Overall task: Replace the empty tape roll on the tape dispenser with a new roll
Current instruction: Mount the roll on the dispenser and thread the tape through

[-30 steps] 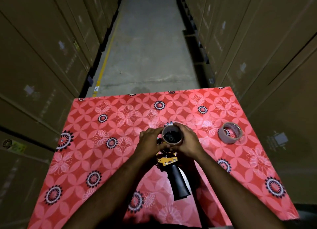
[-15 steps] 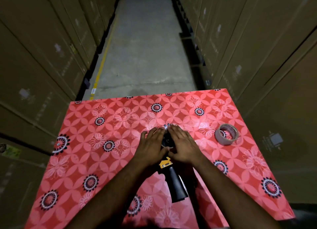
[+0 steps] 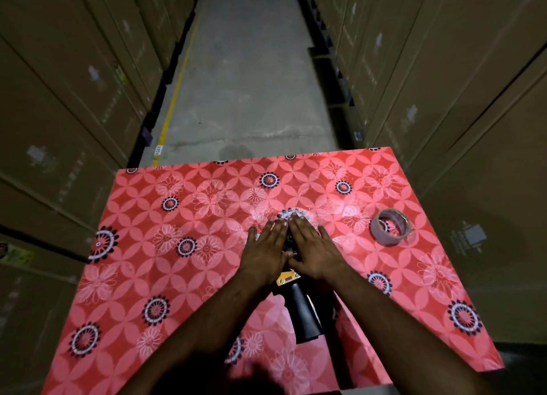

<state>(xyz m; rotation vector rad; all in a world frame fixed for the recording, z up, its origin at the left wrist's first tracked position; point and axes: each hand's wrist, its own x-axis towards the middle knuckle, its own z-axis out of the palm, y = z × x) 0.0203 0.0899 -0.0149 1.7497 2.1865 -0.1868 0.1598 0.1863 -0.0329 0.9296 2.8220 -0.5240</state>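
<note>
Dispenser point(image 3: 299, 303): mid-tabletop point(image 3: 183, 279), handle pointing near; stiff, we judge, best held there. Left hand point(image 3: 265, 255) and right hand point(image 3: 315, 254) lie flat, fingers spread, covering its head. Tape roll point(image 3: 391, 227): far right, light, rigid.

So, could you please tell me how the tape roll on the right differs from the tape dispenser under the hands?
The tape roll is a pale ring lying free and untouched; the tape dispenser is long, with a black handle and yellow plate. The roll shows whole, while the dispenser's head is covered by the left hand and right hand, fingers flat. Both rest on the red patterned table.
</note>
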